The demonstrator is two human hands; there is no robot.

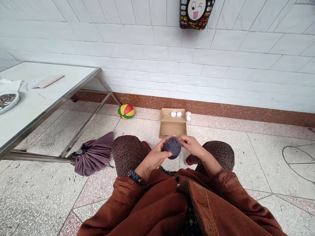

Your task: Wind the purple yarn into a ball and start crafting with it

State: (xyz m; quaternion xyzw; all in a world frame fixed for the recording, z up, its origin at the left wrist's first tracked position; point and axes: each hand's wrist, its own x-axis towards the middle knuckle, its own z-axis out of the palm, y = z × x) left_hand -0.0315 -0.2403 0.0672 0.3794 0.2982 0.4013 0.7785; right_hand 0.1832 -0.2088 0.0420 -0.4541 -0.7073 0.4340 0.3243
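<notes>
A dark grey-purple ball of yarn (173, 147) is held over my lap, between my knees. My left hand (157, 154) wraps round its left side, the thumb across the front and the fingers behind. At the ball's right edge my right hand (190, 144) pinches with thumb and fingertips; a yarn strand seems to be in the pinch, though it is too thin to be sure. Just beyond the hands an open cardboard box (173, 127) stands on the floor. Small white yarn balls (176, 113) with loose thread lie in its lid part.
More white balls (188, 115) sit right of the box. Farther left are a striped ball (126, 111), a folded purple umbrella (94, 154) and a metal-framed table (81, 77). A black basket (196, 14) hangs on the tiled wall. A wire ring frame (299, 163) lies at right.
</notes>
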